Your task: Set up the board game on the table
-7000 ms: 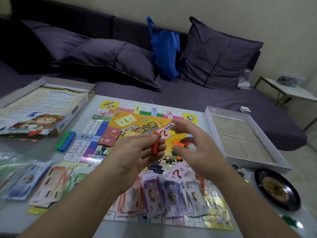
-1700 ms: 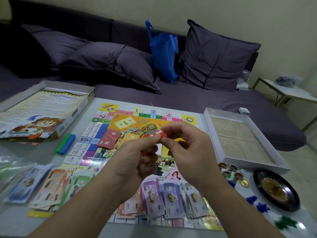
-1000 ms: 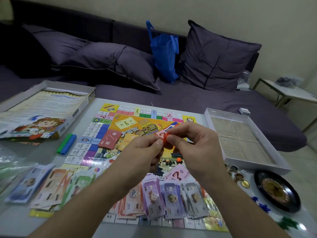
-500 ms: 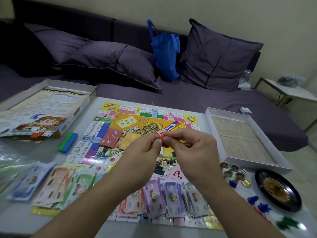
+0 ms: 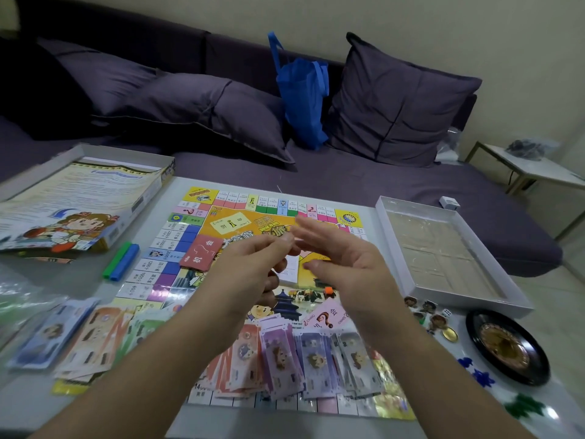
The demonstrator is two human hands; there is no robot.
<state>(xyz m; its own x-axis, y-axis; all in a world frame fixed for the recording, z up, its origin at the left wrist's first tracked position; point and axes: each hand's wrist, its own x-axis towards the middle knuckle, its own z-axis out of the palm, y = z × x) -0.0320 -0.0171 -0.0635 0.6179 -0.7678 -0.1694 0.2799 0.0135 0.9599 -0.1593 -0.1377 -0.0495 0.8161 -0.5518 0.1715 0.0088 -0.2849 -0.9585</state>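
Tiny, light, slippery-looking orange piece [image 5: 329, 290] lying on the board [image 5: 253, 223] just under the spread-open right hand [image 5: 345, 264]; left hand [image 5: 253, 267] loosely curled, grip unclear; best pinched by its sides.

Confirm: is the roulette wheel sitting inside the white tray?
No, the roulette wheel rests on the table just in front of the white tray, outside its rim.

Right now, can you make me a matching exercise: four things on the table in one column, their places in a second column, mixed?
1. roulette wheel
2. green and blue sticks
3. banknotes
4. white tray

A. left of board, by box lid
B. near edge of board
C. right of board, far side
D. near right corner

Pairs: 1-D, 2-A, 3-B, 4-C
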